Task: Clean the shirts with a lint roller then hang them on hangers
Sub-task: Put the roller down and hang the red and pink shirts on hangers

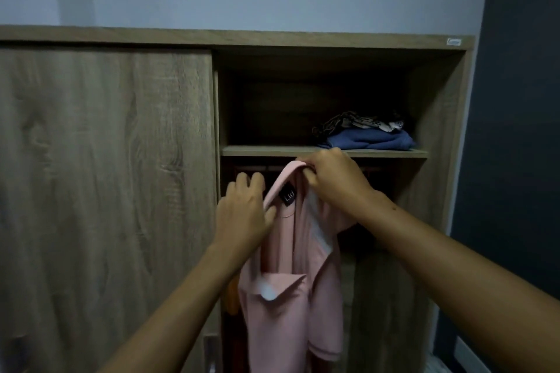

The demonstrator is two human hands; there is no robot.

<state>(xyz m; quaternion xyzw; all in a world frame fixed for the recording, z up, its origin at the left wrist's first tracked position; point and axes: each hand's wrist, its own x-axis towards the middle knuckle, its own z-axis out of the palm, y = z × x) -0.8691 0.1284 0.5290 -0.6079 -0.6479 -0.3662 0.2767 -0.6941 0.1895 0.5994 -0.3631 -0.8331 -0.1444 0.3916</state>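
Note:
A pink shirt [291,281] with a black neck label hangs in the open right half of a wooden wardrobe [439,130], just below its shelf. My right hand [330,178] pinches the top of the shirt's collar near the shelf edge. My left hand [242,212] grips the collar's left side with its thumb on the fabric. The hanger and the rail are hidden in the dark behind my hands. No lint roller is in view.
The wardrobe's sliding door [106,190] covers the left half. Folded blue clothing [372,139] with a patterned cloth [360,124] on top lies on the shelf [272,150]. Other dim garments hang behind the pink shirt. A dark wall [521,130] stands at right.

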